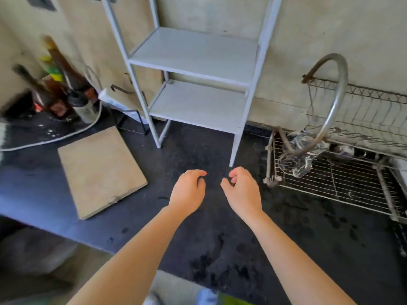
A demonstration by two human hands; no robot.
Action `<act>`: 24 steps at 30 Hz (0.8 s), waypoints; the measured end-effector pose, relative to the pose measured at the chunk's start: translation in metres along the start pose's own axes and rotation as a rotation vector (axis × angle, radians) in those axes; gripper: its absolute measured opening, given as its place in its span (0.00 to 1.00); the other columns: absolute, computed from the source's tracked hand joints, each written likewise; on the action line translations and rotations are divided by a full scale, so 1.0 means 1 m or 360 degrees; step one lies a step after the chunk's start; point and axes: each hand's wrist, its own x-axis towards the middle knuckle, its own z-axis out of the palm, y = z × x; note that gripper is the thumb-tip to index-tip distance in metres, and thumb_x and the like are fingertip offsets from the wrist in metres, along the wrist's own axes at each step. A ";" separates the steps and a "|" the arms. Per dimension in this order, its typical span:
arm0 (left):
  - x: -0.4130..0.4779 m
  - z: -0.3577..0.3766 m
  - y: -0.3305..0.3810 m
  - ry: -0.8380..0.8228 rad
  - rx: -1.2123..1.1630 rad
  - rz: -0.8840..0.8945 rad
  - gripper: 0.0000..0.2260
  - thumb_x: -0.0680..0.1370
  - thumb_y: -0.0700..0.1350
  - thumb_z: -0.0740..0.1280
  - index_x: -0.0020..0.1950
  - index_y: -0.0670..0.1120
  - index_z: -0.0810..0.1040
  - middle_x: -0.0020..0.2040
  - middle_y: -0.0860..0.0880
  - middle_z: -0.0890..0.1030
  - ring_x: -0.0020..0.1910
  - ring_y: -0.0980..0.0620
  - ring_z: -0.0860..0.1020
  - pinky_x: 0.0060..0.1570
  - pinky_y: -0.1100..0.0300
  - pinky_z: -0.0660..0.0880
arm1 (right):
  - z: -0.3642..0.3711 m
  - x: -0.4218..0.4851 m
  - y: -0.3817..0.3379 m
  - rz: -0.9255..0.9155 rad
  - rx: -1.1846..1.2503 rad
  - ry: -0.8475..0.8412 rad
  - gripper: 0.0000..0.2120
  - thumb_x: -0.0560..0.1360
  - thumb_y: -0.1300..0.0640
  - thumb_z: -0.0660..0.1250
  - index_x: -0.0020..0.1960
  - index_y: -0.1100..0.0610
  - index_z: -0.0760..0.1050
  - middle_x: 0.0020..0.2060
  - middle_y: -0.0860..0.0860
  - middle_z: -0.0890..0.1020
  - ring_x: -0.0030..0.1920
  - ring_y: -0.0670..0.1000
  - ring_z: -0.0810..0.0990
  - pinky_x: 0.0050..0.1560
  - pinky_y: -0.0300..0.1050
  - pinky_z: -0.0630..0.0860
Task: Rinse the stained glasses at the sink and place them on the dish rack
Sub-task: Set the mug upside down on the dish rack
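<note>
Black countertop across most of the view, speckled with wet spots toward the near edge and beside the rack. Over its middle, side by side and close together without touching: left hand and right hand, backs up, fingers loosely curled under, thumbs near the forefingers, nothing gripped in either. Bare forearms reaching in from the bottom of the frame.

Off to the right, wire dish rack standing on the counter against the wall, near the right hand but clear of it. On its lower grid, at the left end, clear glasses lying tipped; probably two, though glare and blur leave the count unsure. Arching above them, curved metal tube, rising from the rack's left end toward the upper tier.

Straight ahead, white shelf unit, two shelves in view, legs planted on the counter against the wall. Left of the hands, pale square board lying flat, near the counter's front edge. Behind the board, white cable curving across the surface. In the far left corner, blurred cluster of dark bottles, one with a yellow-and-green label.
</note>
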 end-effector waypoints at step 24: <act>-0.281 -0.327 -0.406 0.0862 -0.0114 -0.1091 0.16 0.80 0.42 0.57 0.66 0.47 0.74 0.66 0.46 0.75 0.63 0.46 0.74 0.59 0.56 0.70 | 0.365 -0.220 -0.381 -0.1187 -0.0490 -0.1154 0.16 0.78 0.51 0.59 0.64 0.55 0.70 0.60 0.51 0.73 0.58 0.52 0.75 0.56 0.47 0.73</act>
